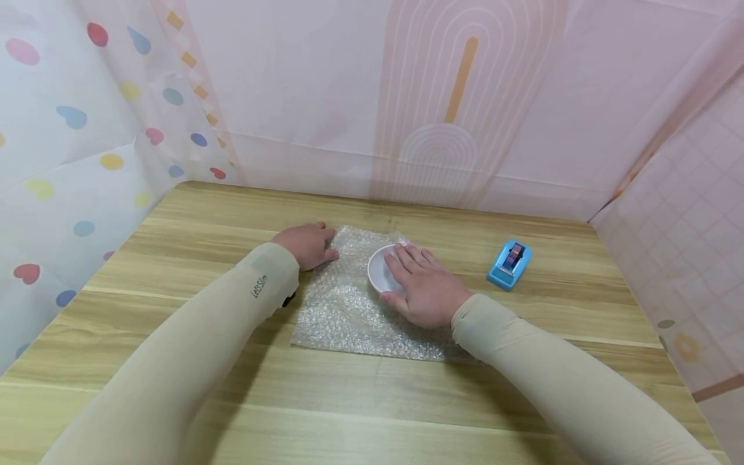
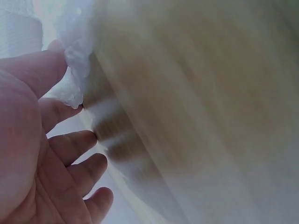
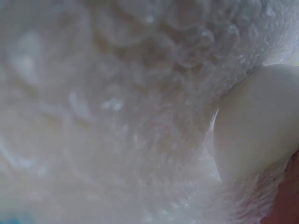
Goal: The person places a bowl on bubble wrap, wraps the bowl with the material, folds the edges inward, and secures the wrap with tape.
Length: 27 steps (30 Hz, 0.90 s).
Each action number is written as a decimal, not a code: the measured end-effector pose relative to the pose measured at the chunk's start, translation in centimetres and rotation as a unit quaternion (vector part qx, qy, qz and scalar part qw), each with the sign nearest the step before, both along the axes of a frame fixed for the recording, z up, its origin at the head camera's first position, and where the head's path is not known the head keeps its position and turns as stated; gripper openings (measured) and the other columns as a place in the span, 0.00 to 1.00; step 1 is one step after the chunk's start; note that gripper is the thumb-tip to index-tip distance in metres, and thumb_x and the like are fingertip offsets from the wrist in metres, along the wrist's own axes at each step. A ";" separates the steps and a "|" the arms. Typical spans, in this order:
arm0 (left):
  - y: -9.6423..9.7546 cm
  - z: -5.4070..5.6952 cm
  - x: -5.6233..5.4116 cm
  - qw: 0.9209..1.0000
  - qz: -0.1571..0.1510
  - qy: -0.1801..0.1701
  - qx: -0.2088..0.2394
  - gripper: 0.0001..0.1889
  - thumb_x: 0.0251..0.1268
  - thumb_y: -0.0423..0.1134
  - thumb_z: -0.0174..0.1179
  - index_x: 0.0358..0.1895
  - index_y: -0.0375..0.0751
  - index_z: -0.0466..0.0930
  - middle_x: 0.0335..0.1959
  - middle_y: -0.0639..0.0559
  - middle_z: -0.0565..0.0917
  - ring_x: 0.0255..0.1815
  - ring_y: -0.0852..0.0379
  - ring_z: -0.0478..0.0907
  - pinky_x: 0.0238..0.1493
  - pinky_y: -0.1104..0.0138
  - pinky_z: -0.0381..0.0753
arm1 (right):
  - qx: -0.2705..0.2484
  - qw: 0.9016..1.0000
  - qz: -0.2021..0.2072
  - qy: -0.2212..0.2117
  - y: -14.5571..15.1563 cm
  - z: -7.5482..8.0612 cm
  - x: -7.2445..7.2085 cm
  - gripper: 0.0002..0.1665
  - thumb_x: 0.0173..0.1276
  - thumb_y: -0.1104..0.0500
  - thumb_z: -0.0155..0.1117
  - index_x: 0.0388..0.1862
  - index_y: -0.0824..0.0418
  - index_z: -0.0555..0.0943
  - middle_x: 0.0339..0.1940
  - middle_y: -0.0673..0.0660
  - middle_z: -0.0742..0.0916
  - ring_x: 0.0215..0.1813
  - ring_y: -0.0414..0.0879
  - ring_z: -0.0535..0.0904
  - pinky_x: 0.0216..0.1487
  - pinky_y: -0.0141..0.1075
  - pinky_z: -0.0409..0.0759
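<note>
A sheet of bubble wrap (image 1: 343, 316) lies on the wooden table with a small white bowl (image 1: 380, 271) on it, right of the sheet's middle. My right hand (image 1: 427, 287) rests over the bowl with its fingers stretched out, covering the bowl's right part. The bowl's smooth white side (image 3: 259, 123) shows against the wrap in the right wrist view. At the sheet's far left edge is my left hand (image 1: 308, 245). Up close in the left wrist view, its thumb and index finger (image 2: 56, 112) pinch the edge of the wrap (image 2: 77, 51), while the other fingers extend loosely over the table.
A blue tape dispenser (image 1: 509, 265) stands on the table (image 1: 349, 413) to the right of the wrap. Patterned cloth or sheeting (image 1: 314, 84) encloses the table at the back and on both sides.
</note>
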<state>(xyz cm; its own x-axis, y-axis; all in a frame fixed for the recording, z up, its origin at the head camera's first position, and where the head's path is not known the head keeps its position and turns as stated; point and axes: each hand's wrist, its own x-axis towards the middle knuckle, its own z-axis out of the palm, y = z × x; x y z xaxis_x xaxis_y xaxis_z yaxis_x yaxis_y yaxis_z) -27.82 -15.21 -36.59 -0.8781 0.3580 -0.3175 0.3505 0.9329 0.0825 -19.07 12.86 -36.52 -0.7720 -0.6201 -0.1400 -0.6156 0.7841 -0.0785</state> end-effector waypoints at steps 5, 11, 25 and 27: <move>0.2 -0.1 -0.2 1.000 -0.014 0.011 0.009 0.34 0.83 0.53 0.53 0.81 0.37 0.62 0.83 0.35 0.62 0.84 0.36 0.59 0.84 0.44 0.58 | -0.002 1.000 -0.002 -0.001 0.0 0.0 0.0 0.48 0.84 0.31 0.37 0.89 0.58 0.46 0.90 0.63 0.51 0.90 0.58 0.42 0.89 0.54 0.44; 0.3 -0.2 -0.2 0.999 -0.026 0.031 0.016 0.32 0.81 0.51 0.57 0.79 0.38 0.68 0.81 0.36 0.66 0.81 0.35 0.65 0.81 0.42 0.63 | -0.006 1.000 -0.001 0.000 -0.1 -0.1 -0.1 0.47 0.84 0.32 0.38 0.89 0.58 0.47 0.89 0.64 0.51 0.90 0.59 0.43 0.89 0.55 0.45; 0.9 -0.2 0.0 0.996 -0.028 0.058 0.065 0.20 0.77 0.44 0.63 0.65 0.40 0.78 0.57 0.42 0.88 0.60 0.41 0.85 0.65 0.46 0.82 | -0.004 1.000 0.000 0.001 -0.1 0.0 -0.1 0.47 0.84 0.33 0.38 0.89 0.59 0.48 0.89 0.65 0.52 0.90 0.60 0.43 0.89 0.55 0.45; 1.1 0.0 0.2 0.996 -0.022 0.053 0.068 0.22 0.78 0.44 0.62 0.68 0.40 0.75 0.61 0.40 0.87 0.63 0.39 0.84 0.67 0.45 0.81 | -0.003 1.000 0.000 0.002 0.0 0.0 0.0 0.47 0.84 0.33 0.38 0.89 0.59 0.48 0.89 0.65 0.52 0.90 0.60 0.43 0.89 0.55 0.45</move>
<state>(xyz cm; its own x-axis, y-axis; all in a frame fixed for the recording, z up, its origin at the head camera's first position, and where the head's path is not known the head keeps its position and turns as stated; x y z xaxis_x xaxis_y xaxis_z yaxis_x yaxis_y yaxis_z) -27.66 -14.14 -36.62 -0.8866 0.4302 -0.1700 0.4041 0.8992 0.1679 -19.10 12.81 -36.53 -0.7721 -0.6214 -0.1334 -0.6163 0.7833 -0.0816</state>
